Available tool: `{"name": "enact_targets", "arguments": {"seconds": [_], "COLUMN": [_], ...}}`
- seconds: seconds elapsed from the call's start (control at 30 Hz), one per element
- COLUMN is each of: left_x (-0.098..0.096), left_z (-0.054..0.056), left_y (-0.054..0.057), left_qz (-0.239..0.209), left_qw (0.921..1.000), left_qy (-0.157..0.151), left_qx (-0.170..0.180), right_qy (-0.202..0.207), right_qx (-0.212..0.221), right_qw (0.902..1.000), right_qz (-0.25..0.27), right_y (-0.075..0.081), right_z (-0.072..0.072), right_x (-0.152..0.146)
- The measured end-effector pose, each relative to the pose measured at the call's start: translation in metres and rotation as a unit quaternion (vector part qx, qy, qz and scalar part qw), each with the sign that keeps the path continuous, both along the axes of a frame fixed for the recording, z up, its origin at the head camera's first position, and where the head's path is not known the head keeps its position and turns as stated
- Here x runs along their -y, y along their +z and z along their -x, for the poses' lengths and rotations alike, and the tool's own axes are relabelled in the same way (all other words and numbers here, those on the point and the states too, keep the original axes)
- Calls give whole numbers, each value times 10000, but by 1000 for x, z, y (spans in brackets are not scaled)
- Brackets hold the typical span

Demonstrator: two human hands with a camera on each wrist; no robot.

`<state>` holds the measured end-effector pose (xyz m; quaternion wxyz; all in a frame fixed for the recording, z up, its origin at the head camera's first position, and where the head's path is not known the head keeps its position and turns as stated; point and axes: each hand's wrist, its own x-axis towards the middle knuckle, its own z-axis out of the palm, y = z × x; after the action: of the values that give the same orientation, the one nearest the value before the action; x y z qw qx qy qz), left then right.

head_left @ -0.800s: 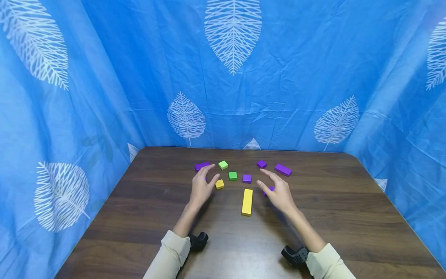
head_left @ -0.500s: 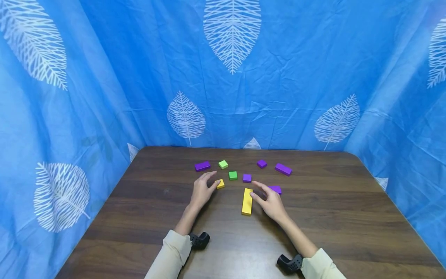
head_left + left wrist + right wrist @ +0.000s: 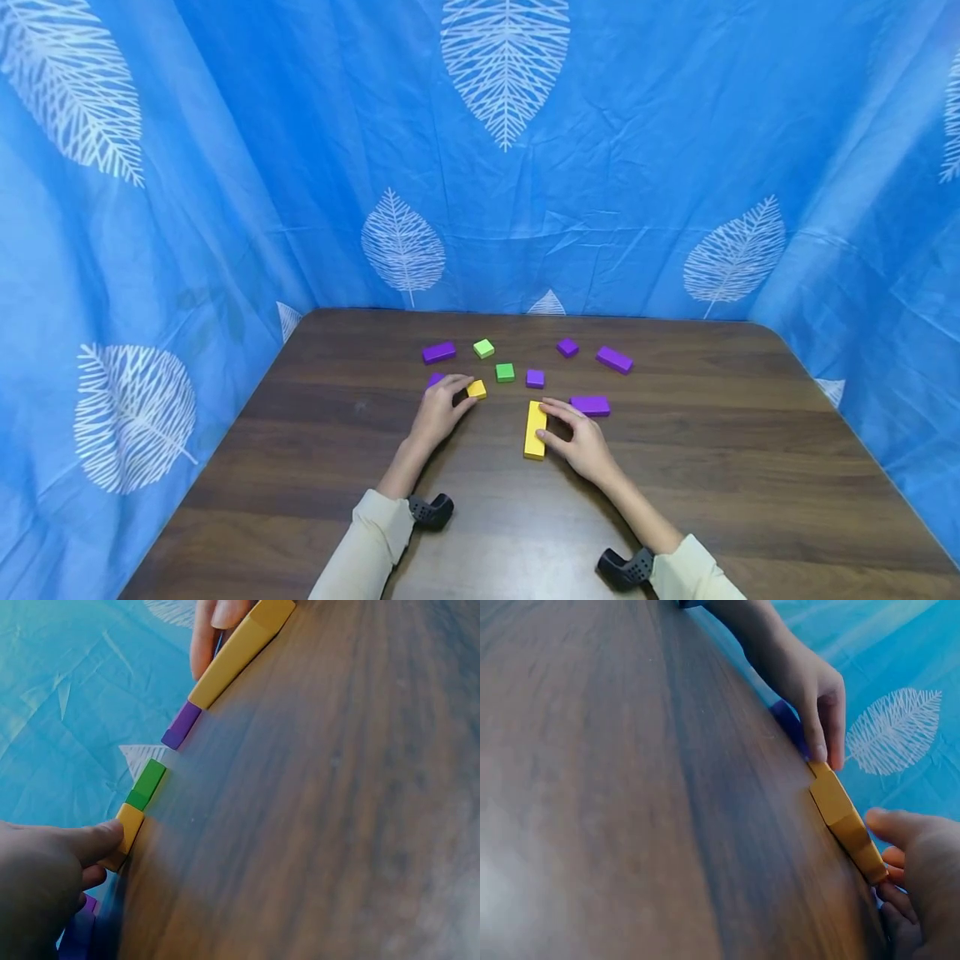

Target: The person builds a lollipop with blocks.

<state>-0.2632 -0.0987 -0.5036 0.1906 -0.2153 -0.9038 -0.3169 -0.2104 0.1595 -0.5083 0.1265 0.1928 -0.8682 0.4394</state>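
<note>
My left hand [image 3: 438,414] pinches a small yellow block [image 3: 477,389] between thumb and index finger; the left wrist view shows the thumb [image 3: 109,834] against its side. The block rests on the wooden table [image 3: 465,533]. My right hand [image 3: 583,446] is at a long yellow block [image 3: 534,442] lying flat, its thumb and index fingertips at the block's right edge. In the right wrist view that thumb [image 3: 885,821] is close beside the long block, with the other fingers near its end. A purple block [image 3: 435,380] lies partly hidden behind my left hand.
Beyond the hands lie a light green block [image 3: 483,348], a green block [image 3: 505,372] and a small purple block [image 3: 535,379]. Longer purple blocks sit at the left [image 3: 438,352] and right [image 3: 615,360], another purple block [image 3: 591,407] beside my right hand. A blue curtain [image 3: 600,167] hangs behind.
My left hand has come in on the small yellow block, thumb and index finger drawing together there. My right hand has moved left from over a purple block to the long yellow block.
</note>
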Motion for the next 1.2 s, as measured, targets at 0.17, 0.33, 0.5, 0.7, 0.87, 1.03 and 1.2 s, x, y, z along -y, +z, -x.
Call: {"name": "enact_targets", "arguments": {"seconds": [0.17, 0.33, 0.5, 0.7, 0.87, 1.03, 1.2], "left_x": [-1, -1, -4, -13, -17, -20, -21], "left_z": [0, -1, -4, -12, -16, -18, -17], "left_y": [1, -1, 0, -2, -5, -8, -10], "left_qz": [224, 117, -158, -235, -321, -344, -596], "left_qw": [9997, 9999, 9989, 9962, 9923, 9900, 9899], "left_qy": [86, -40, -427, -841, -1193, -1365, -1270], "left_qx": [-4, -50, -129, -81, -105, 16, 208], "right_qy": [72, 263, 583, 740, 829, 797, 762], "right_qx": [-205, -322, -419, -540, -689, -849, -966], "right_qw": [9997, 9989, 9973, 9954, 9937, 9926, 9918], "right_qz": [-144, -223, -182, -267, -299, -333, -344], "right_y": [0, -3, -3, -4, -4, -6, -8], "right_z": [-1, -7, -18, -31, -38, -40, -44], "right_x": [1, 6, 15, 22, 25, 24, 21]}}
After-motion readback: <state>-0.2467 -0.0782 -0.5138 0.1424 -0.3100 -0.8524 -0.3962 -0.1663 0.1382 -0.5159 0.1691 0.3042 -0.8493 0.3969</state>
